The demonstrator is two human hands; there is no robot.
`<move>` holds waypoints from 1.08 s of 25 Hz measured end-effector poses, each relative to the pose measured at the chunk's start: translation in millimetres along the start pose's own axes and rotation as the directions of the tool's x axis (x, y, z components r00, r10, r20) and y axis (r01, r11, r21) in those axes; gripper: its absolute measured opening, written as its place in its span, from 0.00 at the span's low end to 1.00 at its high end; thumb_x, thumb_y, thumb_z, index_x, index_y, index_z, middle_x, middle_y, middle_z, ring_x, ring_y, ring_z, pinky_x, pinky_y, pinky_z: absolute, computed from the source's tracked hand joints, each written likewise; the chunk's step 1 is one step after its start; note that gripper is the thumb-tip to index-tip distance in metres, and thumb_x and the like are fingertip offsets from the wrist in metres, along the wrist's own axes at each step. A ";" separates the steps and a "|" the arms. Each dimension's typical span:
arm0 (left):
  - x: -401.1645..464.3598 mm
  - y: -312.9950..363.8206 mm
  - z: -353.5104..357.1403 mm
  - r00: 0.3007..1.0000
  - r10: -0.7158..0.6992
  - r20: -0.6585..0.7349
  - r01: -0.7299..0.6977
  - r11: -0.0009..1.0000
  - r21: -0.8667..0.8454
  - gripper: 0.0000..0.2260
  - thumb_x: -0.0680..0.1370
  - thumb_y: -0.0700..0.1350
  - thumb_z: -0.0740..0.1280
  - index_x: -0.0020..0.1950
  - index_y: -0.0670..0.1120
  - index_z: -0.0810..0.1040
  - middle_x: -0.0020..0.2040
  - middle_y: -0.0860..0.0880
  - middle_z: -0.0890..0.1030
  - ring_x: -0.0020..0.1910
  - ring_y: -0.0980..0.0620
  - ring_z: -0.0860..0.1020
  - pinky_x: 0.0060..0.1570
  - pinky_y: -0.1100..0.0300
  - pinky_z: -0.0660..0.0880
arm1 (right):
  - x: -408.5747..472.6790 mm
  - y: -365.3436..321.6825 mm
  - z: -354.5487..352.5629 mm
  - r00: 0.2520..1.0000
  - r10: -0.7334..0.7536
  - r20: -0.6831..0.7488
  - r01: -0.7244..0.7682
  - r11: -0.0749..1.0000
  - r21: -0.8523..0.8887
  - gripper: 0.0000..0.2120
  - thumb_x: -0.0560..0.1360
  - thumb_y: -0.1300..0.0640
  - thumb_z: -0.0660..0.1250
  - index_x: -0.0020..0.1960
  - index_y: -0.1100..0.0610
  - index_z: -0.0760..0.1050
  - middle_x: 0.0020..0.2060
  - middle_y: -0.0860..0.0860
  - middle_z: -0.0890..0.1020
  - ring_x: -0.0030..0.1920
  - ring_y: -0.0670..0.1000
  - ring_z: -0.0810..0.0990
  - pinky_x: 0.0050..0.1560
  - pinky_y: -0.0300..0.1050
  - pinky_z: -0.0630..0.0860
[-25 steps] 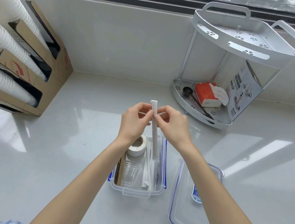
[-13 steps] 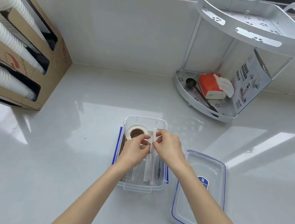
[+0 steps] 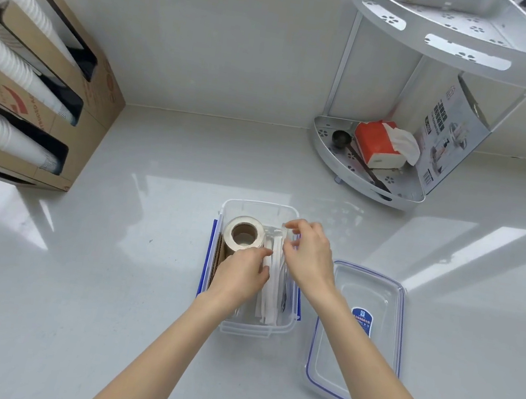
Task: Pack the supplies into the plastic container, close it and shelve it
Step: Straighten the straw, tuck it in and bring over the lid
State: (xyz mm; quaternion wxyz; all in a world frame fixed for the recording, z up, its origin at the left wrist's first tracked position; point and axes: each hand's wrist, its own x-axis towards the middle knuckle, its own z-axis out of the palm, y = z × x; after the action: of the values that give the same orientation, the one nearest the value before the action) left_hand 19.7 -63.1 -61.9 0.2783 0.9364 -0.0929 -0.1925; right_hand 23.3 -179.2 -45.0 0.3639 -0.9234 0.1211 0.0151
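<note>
- Head view: the clear plastic container (image 3: 259,206) sits lidless on the pale table (image 3: 75,274), and is taken as the landmark for all placements below.
- Both hands are inside the container's opening. The left hand (image 3: 239,275) lies palm down over its middle, fingers curled, hiding whatever sits beneath; whether its grip holds anything cannot be told.
- The right hand (image 3: 309,260) is at the container's far right side, fingertips pinched on the top end of a white paper-wrapped strip (image 3: 266,298); the contact point is small and partly blurred.
- A roll of tape (image 3: 243,237) stands in the container's far left corner, core facing up.
- A brown corrugated piece (image 3: 217,257) runs along the container's left wall, mostly hidden by the left hand.
- Dark items along the container's right wall cannot be identified.
- The lid (image 3: 357,334) lies flat just right of the container, blue seal and label visible, apart from it.
- A white corner rack (image 3: 390,197) stands well beyond the container to the right, top tier cut off by the frame edge.
- A cardboard cup dispenser (image 3: 72,125) stands far left of the container, cut off at the frame edge.
</note>
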 end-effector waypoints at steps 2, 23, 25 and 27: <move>0.0 1.1 0.8 0.999 0.027 0.034 -0.029 0.997 0.065 0.20 0.76 0.43 0.59 0.68 0.48 0.66 0.59 0.44 0.77 0.58 0.42 0.75 0.54 0.50 0.74 | -2.5 6.3 -1.9 0.999 0.044 -0.030 -0.043 0.998 0.048 0.16 0.74 0.62 0.60 0.62 0.56 0.72 0.58 0.56 0.72 0.58 0.57 0.74 0.56 0.49 0.72; -2.9 8.2 12.1 0.984 0.092 0.154 -0.147 0.905 0.399 0.17 0.78 0.45 0.53 0.65 0.44 0.69 0.69 0.45 0.68 0.62 0.41 0.71 0.56 0.47 0.69 | -15.0 20.9 -3.6 0.989 0.128 0.070 -0.144 0.941 0.308 0.17 0.74 0.61 0.63 0.63 0.56 0.71 0.46 0.51 0.76 0.43 0.49 0.75 0.41 0.36 0.68; -3.5 8.6 13.4 0.983 0.108 0.150 -0.161 0.899 0.408 0.16 0.78 0.45 0.53 0.62 0.43 0.72 0.65 0.45 0.71 0.59 0.42 0.73 0.54 0.48 0.69 | -15.9 21.3 -3.4 0.990 0.125 0.070 -0.141 0.938 0.316 0.17 0.75 0.61 0.63 0.64 0.56 0.70 0.47 0.51 0.76 0.43 0.49 0.75 0.39 0.34 0.69; -4.2 8.4 13.4 0.983 0.111 0.146 -0.161 0.902 0.401 0.16 0.78 0.45 0.53 0.61 0.44 0.73 0.65 0.46 0.72 0.60 0.42 0.74 0.54 0.48 0.69 | -16.7 20.9 -3.1 0.990 0.124 0.067 -0.139 0.937 0.319 0.17 0.75 0.61 0.63 0.64 0.56 0.70 0.48 0.53 0.77 0.43 0.49 0.75 0.44 0.36 0.69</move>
State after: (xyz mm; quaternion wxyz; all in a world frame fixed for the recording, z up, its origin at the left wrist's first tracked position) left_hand 9.8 -75.4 -66.2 0.0819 0.9519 -0.2131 -0.2044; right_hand 2.0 -192.5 -54.7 0.5109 -0.8406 0.1752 0.0405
